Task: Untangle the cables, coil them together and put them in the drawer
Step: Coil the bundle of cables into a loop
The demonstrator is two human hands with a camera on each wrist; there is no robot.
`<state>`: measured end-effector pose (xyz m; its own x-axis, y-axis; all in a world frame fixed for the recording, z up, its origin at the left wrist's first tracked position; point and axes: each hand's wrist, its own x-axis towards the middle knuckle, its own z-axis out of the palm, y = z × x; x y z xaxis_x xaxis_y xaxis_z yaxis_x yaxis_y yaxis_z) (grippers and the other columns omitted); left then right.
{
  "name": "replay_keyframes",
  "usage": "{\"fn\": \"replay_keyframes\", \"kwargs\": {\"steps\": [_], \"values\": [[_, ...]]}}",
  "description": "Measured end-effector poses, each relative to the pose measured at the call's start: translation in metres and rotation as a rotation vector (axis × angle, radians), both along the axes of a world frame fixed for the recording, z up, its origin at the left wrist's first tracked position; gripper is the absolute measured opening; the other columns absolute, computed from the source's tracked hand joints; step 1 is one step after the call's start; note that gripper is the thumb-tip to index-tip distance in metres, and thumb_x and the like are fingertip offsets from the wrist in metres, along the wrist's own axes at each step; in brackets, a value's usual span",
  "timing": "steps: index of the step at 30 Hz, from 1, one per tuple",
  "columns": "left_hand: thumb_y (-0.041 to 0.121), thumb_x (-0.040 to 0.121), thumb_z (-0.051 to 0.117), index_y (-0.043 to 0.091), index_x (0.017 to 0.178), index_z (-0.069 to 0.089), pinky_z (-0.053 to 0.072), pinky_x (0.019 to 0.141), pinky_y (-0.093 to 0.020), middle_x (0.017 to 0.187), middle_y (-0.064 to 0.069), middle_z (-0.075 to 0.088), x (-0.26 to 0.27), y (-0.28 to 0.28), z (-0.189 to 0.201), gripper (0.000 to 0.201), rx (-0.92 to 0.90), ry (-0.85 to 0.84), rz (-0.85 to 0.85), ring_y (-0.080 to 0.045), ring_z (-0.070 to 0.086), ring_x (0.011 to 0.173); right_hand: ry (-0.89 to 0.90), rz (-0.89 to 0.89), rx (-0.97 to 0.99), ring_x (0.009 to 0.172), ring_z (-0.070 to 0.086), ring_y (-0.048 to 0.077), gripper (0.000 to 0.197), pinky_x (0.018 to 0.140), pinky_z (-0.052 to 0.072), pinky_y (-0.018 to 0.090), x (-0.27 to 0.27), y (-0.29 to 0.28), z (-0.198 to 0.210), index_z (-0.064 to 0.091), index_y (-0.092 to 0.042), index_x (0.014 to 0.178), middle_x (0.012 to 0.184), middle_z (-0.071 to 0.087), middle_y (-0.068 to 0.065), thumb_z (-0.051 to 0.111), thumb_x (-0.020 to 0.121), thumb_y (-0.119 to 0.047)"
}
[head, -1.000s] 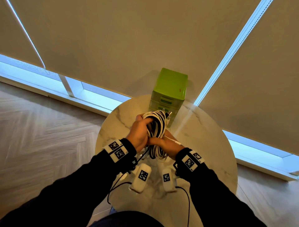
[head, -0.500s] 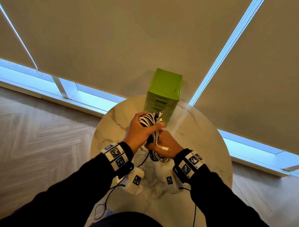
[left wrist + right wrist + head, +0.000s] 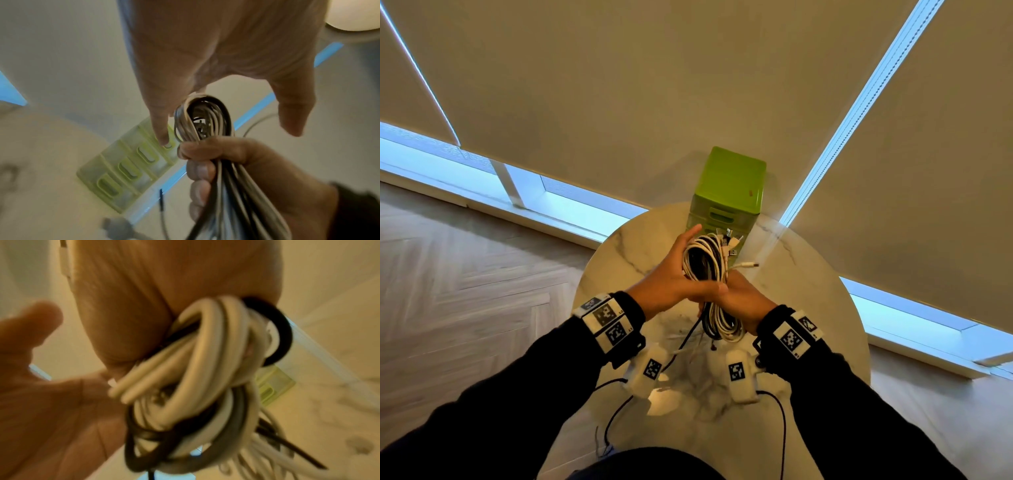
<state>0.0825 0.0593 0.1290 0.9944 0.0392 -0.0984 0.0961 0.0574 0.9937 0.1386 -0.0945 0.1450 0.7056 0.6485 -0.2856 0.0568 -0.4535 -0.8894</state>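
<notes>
The right hand [image 3: 743, 298] closes its fingers [image 3: 197, 168] round the middle of the coiled cables [image 3: 705, 263], so this grip carries the whole bundle of white and black loops above the tabletop [image 3: 808, 308]. The left hand [image 3: 671, 274] has let go: half a second ago its fingers wrapped over the top of the coil, and now they stand straight beside it, the palm just at the left side of the loops and the thumb lying across toward the right hand. I judge from this that the coiling is finished, or nearly, and the left hand is now free to open a drawer.

The upper loop of the bundle rises out of the right fist, the lower loop hangs under it, and several plug ends [image 3: 732, 245] stick out at the top, one white plug [image 3: 748, 265] pointing to the right. One dark end seems to hang loose below.

Just behind the coil stands the green drawer unit [image 3: 729, 192] at the far edge of the tabletop; its drawers look shut.
</notes>
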Motion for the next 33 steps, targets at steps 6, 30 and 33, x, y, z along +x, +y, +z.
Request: {"fn": "replay_keyframes", "kwargs": {"steps": [6,30,33], "values": [[0.069,0.052,0.087,0.033,0.144,0.045,0.054,0.095,-0.034,0.123,0.001,0.069,0.004,0.0,-0.002,0.107,0.018,0.088,0.3,-0.012,0.068,0.108,-0.274,0.146,-0.299,0.085,0.069,0.022,0.023,0.079,0.056,0.038,-0.008,0.005,-0.013,0.066,-0.017,0.102,0.094,0.071,0.007,0.075,0.083,-0.028],[0.037,0.086,0.079,0.03,0.141,0.047,0.047,0.106,-0.026,0.133,0.017,0.06,-0.033,-0.011,-0.028,0.064,0.298,-0.053,-0.367,0.001,0.057,0.124,0.539,-0.292,0.517,0.074,0.066,0.027,0.016,0.068,0.056,0.037,0.0,-0.007,0.01,0.06,-0.002,0.075,0.074,0.057,0.015,0.07,0.085,-0.01],[0.055,0.089,0.062,0.032,0.113,0.062,0.045,0.099,-0.046,0.106,0.011,0.068,-0.021,-0.003,-0.039,0.034,0.791,-0.209,-0.253,-0.008,0.063,0.103,0.653,-0.297,0.609,0.083,0.07,0.026,0.012,0.077,0.059,0.037,-0.005,-0.006,0.012,0.062,-0.004,0.075,0.072,0.06,0.01,0.062,0.088,-0.005]]}}
